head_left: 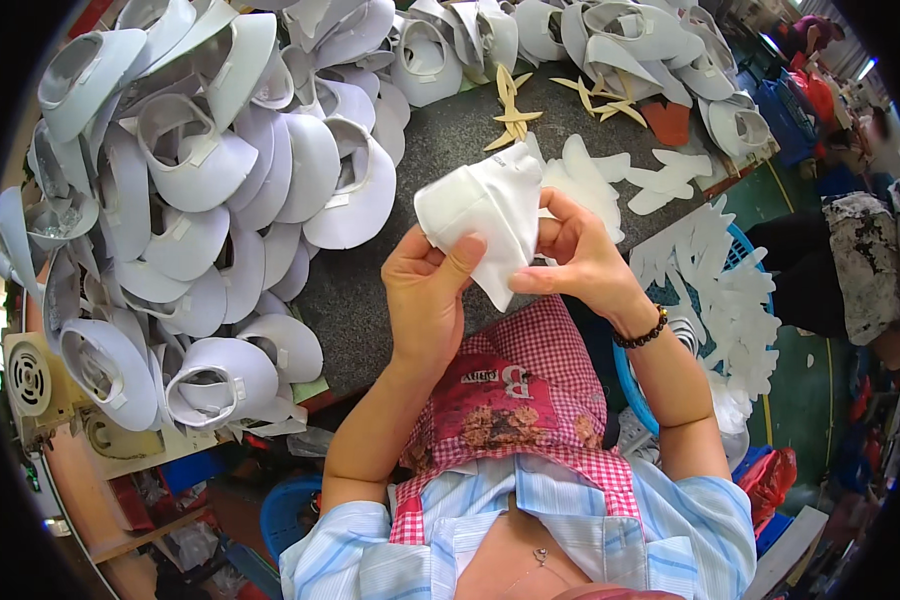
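Observation:
A white folded cloth piece [492, 205] with stitched seams is held up above the dark speckled table. My left hand [432, 285] is closed on its lower left side, the thumb lying across the front. My right hand [577, 255] has its thumb and fingers closed at the right edge of the same cloth. Its far side is hidden from me. Beyond the hands lie flat white cut pieces [582, 180] and cream curved strips [510, 108]. Left of my hands, white sun visors [305, 165] are piled high.
More visors [630, 35] line the table's far edge, near a red-brown scrap [667, 122]. By my right arm stands a blue basket [625, 375] heaped with white cut pieces [735, 320]. A beige machine part [35, 375] is at far left. Another person [815, 35] appears far right.

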A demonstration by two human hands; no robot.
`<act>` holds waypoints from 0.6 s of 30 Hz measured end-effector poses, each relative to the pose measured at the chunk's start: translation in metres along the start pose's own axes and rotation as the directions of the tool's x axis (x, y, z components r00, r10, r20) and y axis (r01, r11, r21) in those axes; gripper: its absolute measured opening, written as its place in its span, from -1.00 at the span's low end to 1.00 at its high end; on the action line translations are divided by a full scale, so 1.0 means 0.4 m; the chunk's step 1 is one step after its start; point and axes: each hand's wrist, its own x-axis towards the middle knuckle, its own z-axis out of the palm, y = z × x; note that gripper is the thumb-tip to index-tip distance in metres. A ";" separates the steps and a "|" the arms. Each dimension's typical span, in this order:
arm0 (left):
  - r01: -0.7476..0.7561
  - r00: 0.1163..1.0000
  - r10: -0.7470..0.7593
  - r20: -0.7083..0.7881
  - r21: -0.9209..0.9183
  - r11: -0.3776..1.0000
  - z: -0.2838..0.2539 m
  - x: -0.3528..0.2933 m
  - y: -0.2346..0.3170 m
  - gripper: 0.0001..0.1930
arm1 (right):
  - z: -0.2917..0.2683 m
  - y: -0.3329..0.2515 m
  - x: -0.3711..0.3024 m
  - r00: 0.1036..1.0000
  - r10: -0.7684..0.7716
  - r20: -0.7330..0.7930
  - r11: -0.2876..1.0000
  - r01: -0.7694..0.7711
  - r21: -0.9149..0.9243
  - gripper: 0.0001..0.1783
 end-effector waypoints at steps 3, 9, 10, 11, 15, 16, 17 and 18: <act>-0.086 0.994 0.089 -0.059 0.052 0.995 -0.007 -0.008 -0.015 -0.72 | -0.012 -0.004 0.008 0.997 0.066 0.033 0.978 -0.058 -0.199 -0.34; -0.599 0.727 0.576 0.374 0.756 0.264 -0.042 -0.012 -0.009 -0.80 | 0.036 -0.033 -0.024 0.982 0.178 -0.060 0.891 -0.186 -0.414 -0.36; -0.600 0.726 0.575 0.377 0.755 0.263 -0.028 -0.015 -0.007 -0.80 | 0.037 -0.038 -0.028 0.978 0.184 -0.096 0.871 -0.208 -0.445 -0.36; -0.464 0.849 0.503 0.163 0.687 0.560 -0.013 -0.022 -0.007 -0.79 | 0.034 -0.032 -0.026 0.981 0.150 -0.125 0.881 -0.190 -0.434 -0.38; 0.165 0.980 -0.176 -0.093 -0.117 0.979 -0.010 -0.014 0.012 -0.71 | 0.015 -0.034 -0.008 0.995 0.049 -0.090 0.863 -0.087 -0.498 -0.51; 0.159 0.981 -0.170 -0.089 -0.114 0.981 -0.011 -0.014 0.014 -0.71 | 0.006 -0.025 -0.004 0.995 0.041 -0.087 0.863 -0.079 -0.499 -0.51; 0.243 0.966 -0.253 -0.050 -0.151 0.958 -0.015 -0.016 0.015 -0.67 | -0.012 -0.015 0.001 0.999 0.036 -0.015 0.914 -0.039 -0.404 -0.50; 0.326 0.943 -0.333 -0.009 -0.187 0.927 -0.015 -0.017 0.015 -0.64 | -0.027 -0.010 0.005 0.998 0.027 0.058 0.953 -0.008 -0.302 -0.48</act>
